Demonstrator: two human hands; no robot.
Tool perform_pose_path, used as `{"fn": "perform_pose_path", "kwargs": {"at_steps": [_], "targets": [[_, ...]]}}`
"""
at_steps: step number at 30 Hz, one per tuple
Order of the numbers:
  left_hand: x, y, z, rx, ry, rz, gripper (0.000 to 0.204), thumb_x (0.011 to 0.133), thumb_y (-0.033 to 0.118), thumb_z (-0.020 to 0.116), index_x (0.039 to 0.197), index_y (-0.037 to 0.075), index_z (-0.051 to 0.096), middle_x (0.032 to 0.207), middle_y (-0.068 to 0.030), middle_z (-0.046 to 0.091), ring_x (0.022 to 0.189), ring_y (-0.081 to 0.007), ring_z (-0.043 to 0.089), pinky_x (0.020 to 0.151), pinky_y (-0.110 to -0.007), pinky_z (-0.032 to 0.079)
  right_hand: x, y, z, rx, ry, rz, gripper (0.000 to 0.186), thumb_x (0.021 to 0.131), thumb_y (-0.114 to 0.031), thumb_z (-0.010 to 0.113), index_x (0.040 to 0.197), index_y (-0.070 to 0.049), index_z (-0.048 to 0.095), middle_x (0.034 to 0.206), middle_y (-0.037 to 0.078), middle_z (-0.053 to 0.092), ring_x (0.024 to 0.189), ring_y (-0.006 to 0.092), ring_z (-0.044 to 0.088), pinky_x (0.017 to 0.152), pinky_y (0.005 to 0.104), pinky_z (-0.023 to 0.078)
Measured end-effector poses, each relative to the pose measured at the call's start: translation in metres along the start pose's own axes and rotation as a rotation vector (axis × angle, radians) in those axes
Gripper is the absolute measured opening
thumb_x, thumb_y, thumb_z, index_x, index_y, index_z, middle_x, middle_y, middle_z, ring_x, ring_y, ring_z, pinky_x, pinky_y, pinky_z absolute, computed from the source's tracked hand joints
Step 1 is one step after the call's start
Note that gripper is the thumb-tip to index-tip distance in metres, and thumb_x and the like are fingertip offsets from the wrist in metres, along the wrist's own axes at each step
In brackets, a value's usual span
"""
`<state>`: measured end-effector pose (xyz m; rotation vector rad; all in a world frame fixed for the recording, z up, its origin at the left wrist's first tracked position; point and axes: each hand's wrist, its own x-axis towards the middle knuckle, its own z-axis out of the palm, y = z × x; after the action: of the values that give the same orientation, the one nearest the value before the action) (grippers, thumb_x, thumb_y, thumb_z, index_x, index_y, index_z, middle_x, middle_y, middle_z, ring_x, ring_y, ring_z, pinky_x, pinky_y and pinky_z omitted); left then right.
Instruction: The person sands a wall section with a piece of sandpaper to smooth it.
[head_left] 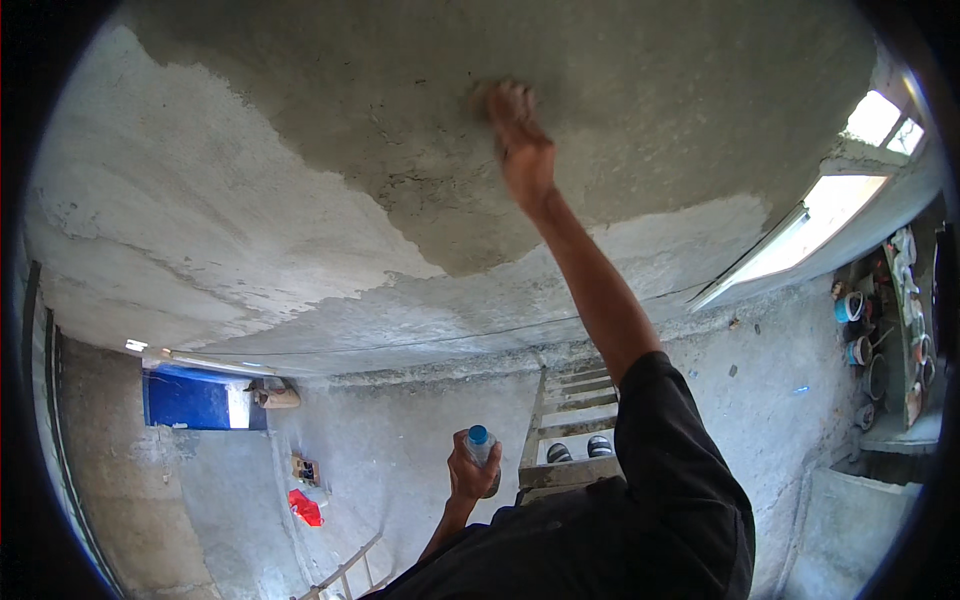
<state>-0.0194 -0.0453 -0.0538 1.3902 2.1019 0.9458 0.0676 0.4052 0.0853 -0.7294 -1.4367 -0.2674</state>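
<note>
Dark grey plaster patch [640,130]: high on wall [250,220] | right hand [521,135]: at patch, fingers bunched, blurred; can't tell whether they pinch anything | blue-capped clear bottle [480,452]: below patch, left hand's [466,472] fingers wrapped around it | ladder [578,428]: just right of bottle

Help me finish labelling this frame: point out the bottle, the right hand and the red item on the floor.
Bottle [481,453]: head view, on its clear upper body.
Right hand [523,148]: head view, on the middle of the hand.
Red item [306,508]: head view, on its middle.
</note>
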Motion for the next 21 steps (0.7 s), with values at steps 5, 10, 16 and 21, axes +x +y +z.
{"fn": "perform_pose_path", "kwargs": {"at_steps": [5, 10, 16, 21], "targets": [[0.002, 0.002, -0.003, -0.003, -0.004, -0.024, 0.045, 0.079, 0.027, 0.073, 0.107, 0.005, 0.046, 0.084, -0.0174, 0.065, 0.076, -0.0349, 0.066, 0.067, -0.042, 0.052, 0.025, -0.011, -0.032, 0.235, 0.007, 0.169, 0.049, 0.076, 0.015, 0.053, 0.119, -0.006, 0.063, 0.122, 0.013, 0.059, 0.116, 0.0294, 0.055, 0.101, 0.0353, 0.045], [-0.003, 0.006, -0.003, 0.021, -0.005, -0.049, 0.046, 0.078, 0.027, 0.074, 0.107, 0.004, 0.046, 0.084, -0.0176, 0.064, 0.076, -0.0354, 0.066, 0.067, -0.043, 0.052, 0.085, 0.022, -0.033, 0.099, 0.304, 0.191, 0.046, 0.075, 0.01, 0.06, 0.118, -0.002, 0.061, 0.123, 0.015, 0.059, 0.115, 0.0276, 0.056, 0.101, 0.0383, 0.046], [0.0, -0.002, -0.001, 0.007, 0.006, -0.013, 0.046, 0.078, 0.028, 0.074, 0.107, 0.005, 0.047, 0.086, -0.0178, 0.064, 0.079, -0.0362, 0.066, 0.068, -0.042, 0.052, 0.009, -0.014, -0.011, -0.017, 0.009, 0.109, 0.049, 0.073, 0.011, 0.061, 0.12, -0.002, 0.06, 0.123, 0.014, 0.059, 0.115, 0.0305, 0.056, 0.102, 0.0381, 0.044], [-0.001, 0.004, -0.001, 0.023, 0.01, -0.002, 0.048, 0.078, 0.03, 0.074, 0.108, 0.005, 0.046, 0.086, -0.0178, 0.064, 0.078, -0.0365, 0.065, 0.068, -0.043, 0.052, 0.069, 0.01, -0.044, 0.046, 0.166, 0.105, 0.051, 0.072, 0.012, 0.059, 0.121, -0.003, 0.059, 0.126, 0.014, 0.058, 0.114, 0.0309, 0.057, 0.097, 0.0399, 0.048]]}}
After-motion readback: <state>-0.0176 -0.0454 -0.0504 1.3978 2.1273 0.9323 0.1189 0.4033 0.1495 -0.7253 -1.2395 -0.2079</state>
